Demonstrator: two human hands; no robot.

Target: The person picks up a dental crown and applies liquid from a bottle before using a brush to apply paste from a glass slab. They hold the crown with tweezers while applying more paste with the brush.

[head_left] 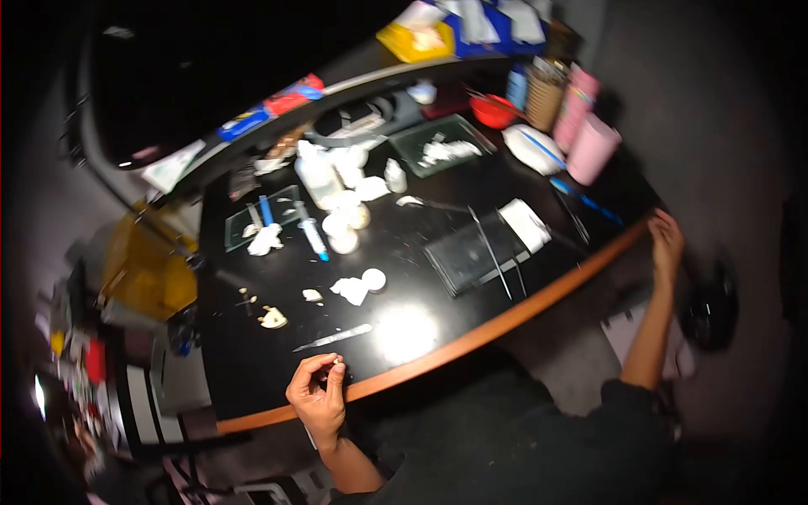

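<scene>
My left hand [320,394] is above the table's front edge, thumb and forefinger pinched round a tiny whitish piece. Just beyond it lies a pointed metal tool [333,337]. My right hand [667,241] is at the table's right corner, its fingertips by the wooden edge [589,265]; what it holds, if anything, is too small to make out. Further in on the black top are a crumpled white piece [349,291], a round white piece [374,279] and a cream-coloured piece [272,317]. A black case [467,258] lies right of centre with thin metal tools across it.
A white bottle [317,175], a syringe [312,235] and glass plates [438,145] stand or lie toward the back. At the back right are a red bowl [493,110], a pink cylinder [594,150] and a blue brush [589,202]. A yellow container [151,265] is left of the table.
</scene>
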